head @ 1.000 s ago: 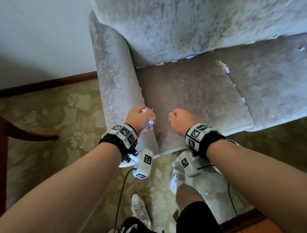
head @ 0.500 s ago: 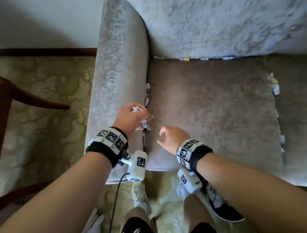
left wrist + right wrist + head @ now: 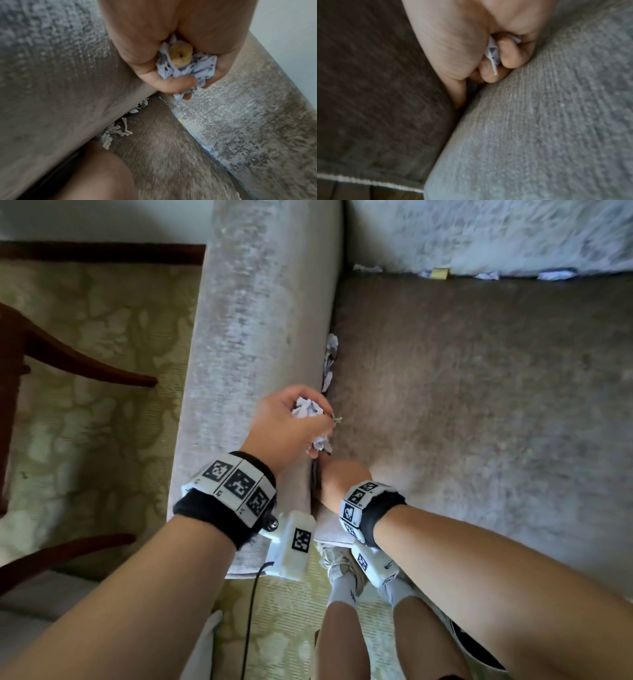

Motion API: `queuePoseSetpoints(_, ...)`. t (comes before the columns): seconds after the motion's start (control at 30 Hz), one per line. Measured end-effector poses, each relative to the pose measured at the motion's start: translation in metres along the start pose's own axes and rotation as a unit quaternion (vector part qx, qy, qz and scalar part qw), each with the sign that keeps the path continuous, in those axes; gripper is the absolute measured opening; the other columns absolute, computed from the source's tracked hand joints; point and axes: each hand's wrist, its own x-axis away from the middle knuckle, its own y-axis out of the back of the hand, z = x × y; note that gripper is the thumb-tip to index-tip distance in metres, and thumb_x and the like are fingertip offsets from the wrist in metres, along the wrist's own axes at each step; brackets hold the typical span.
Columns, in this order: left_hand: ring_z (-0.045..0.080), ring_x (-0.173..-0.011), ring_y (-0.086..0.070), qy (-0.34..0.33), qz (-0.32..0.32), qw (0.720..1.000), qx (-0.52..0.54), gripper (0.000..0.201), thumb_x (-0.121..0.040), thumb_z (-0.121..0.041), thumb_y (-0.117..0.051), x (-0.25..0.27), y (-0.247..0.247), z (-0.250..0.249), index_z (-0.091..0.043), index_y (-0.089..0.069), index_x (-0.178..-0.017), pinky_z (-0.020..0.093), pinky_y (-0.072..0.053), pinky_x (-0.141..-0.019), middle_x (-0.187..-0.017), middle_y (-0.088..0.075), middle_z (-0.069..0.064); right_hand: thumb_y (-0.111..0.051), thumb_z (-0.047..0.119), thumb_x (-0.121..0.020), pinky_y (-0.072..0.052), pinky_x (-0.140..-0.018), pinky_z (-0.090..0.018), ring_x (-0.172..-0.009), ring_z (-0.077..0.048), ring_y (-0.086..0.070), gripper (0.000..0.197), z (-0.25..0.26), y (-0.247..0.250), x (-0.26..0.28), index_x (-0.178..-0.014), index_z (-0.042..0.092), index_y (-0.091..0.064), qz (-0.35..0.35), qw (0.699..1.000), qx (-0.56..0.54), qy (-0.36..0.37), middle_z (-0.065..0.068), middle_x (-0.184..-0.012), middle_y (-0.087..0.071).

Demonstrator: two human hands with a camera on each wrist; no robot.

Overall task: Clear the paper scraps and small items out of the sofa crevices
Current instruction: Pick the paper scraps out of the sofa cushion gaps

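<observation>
My left hand (image 3: 317,433) hovers over the gap between the armrest (image 3: 260,337) and the seat cushion (image 3: 479,405), gripping a wad of crumpled paper scraps (image 3: 308,410). In the left wrist view the wad (image 3: 193,69) also wraps a tan ring-shaped bit (image 3: 180,54). My right hand (image 3: 334,477) is pushed into the same gap just nearer me, its fingertips hidden from the head view. In the right wrist view its curled fingers (image 3: 510,56) pinch a white paper scrap (image 3: 492,58). More scraps (image 3: 329,361) stick out of the gap beyond my left hand.
Along the back crevice lie further white scraps (image 3: 486,276) and a small yellow piece (image 3: 440,273). A dark wooden chair (image 3: 68,361) stands on the patterned carpet (image 3: 102,440) to the left. My feet (image 3: 342,573) and a black cable (image 3: 251,611) are by the sofa front.
My right hand has moved left from the cushion's front into the armrest gap and curled round a scrap. The left hand still holds its wad. The view has come closer.
</observation>
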Motion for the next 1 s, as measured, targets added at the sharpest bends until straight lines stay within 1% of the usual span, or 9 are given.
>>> queuePoseSetpoints(0.1,0.016,-0.043,-0.054,-0.007,0.002,1.000,0.005,0.024,-0.075,0.014,-0.060,0.000,0.001,0.001,-0.010,-0.063,-0.070,0.023,-0.044,-0.041,-0.057,-0.059,0.008,-0.048,0.021,-0.093,-0.045,-0.069,-0.036,-0.094,-0.032,-0.065,0.026,0.003,-0.005,-0.004,-0.119,0.019,-0.045,-0.007,1.000,0.020,-0.006,-0.006,-0.105,-0.065)
queuePoseSetpoints(0.23,0.016,-0.043,-0.054,-0.009,0.004,1.000,0.015,0.024,-0.075,0.014,-0.059,0.003,0.002,0.002,-0.009,-0.062,-0.072,0.023,-0.044,-0.041,-0.056,-0.058,0.008,-0.044,0.019,-0.093,-0.051,-0.074,-0.039,-0.094,-0.032,-0.066,0.019,0.009,-0.009,-0.008,-0.111,0.019,-0.051,-0.024,0.999,0.028,-0.020,-0.007,-0.103,-0.067)
queuePoseSetpoints(0.37,0.017,-0.045,-0.053,-0.008,0.011,1.000,0.013,0.022,-0.076,0.014,-0.060,0.004,0.002,0.002,-0.008,-0.061,-0.073,0.023,-0.045,-0.041,-0.059,-0.058,0.009,-0.042,0.021,-0.092,-0.049,-0.072,-0.036,-0.091,-0.030,-0.067,0.015,0.008,-0.013,-0.011,-0.102,0.022,-0.054,-0.034,0.999,0.022,-0.024,-0.004,-0.099,-0.068)
queuePoseSetpoints(0.53,0.016,-0.045,-0.054,-0.008,0.017,1.000,0.011,0.021,-0.077,0.013,-0.060,0.004,0.003,-0.001,-0.008,-0.062,-0.075,0.023,-0.045,-0.042,-0.060,-0.059,0.009,-0.042,0.020,-0.094,-0.047,-0.073,-0.037,-0.096,-0.032,-0.066,0.024,0.004,-0.016,-0.008,-0.114,0.021,-0.055,-0.057,0.998,0.031,-0.016,-0.007,-0.107,-0.066)
queuePoseSetpoints(0.67,0.016,-0.046,-0.055,-0.003,0.020,1.000,0.010,0.022,-0.076,0.012,-0.060,0.004,0.004,-0.001,-0.009,-0.062,-0.073,0.024,-0.045,-0.042,-0.058,-0.060,0.006,-0.041,0.020,-0.094,-0.042,-0.069,-0.034,-0.094,-0.033,-0.065,0.025,0.001,-0.011,-0.005,-0.117,0.019,-0.051,-0.032,0.999,0.001,-0.016,-0.009,-0.105,-0.065)
queuePoseSetpoints(0.77,0.018,-0.046,-0.054,0.009,0.021,0.999,0.023,0.022,-0.074,0.013,-0.060,0.002,0.004,-0.003,-0.009,-0.062,-0.073,0.024,-0.044,-0.043,-0.060,-0.059,0.011,-0.040,0.026,-0.092,-0.037,-0.062,-0.029,-0.077,-0.030,-0.061,0.017,-0.010,0.002,0.001,-0.093,0.017,-0.054,-0.037,0.992,-0.116,-0.010,-0.009,-0.089,-0.065)
queuePoseSetpoints(0.83,0.020,-0.047,-0.054,0.015,0.020,0.999,0.033,0.019,-0.069,0.008,-0.062,0.002,0.005,-0.004,-0.011,-0.063,-0.071,0.025,-0.044,-0.043,-0.062,-0.059,0.013,-0.040,0.025,-0.091,-0.034,-0.058,-0.027,-0.068,-0.026,-0.056,0.024,-0.019,0.012,0.009,-0.074,0.014,-0.052,-0.050,0.983,-0.176,-0.024,-0.009,-0.074,-0.062)
queuePoseSetpoints(0.9,0.021,-0.047,-0.054,0.019,0.025,0.999,0.037,0.016,-0.065,0.002,-0.062,0.002,0.006,-0.007,-0.012,-0.063,-0.071,0.025,-0.044,-0.044,-0.063,-0.059,0.015,-0.037,0.028,-0.094,-0.037,-0.056,-0.029,-0.062,-0.024,-0.055,0.035,-0.027,0.021,0.016,-0.066,0.011,-0.050,-0.067,0.970,-0.230,-0.051,-0.008,-0.066,-0.060)
queuePoseSetpoints(1.0,0.020,-0.049,-0.056,0.024,0.035,0.998,0.037,0.016,-0.071,0.006,-0.062,0.003,0.009,-0.008,-0.010,-0.063,-0.075,0.025,-0.044,-0.046,-0.064,-0.061,0.014,-0.039,0.040,-0.092,-0.040,-0.055,-0.032,-0.054,-0.021,-0.048,0.046,-0.037,0.028,0.018,-0.058,0.010,-0.042,-0.095,0.960,-0.245,-0.098,-0.008,-0.056,-0.050)
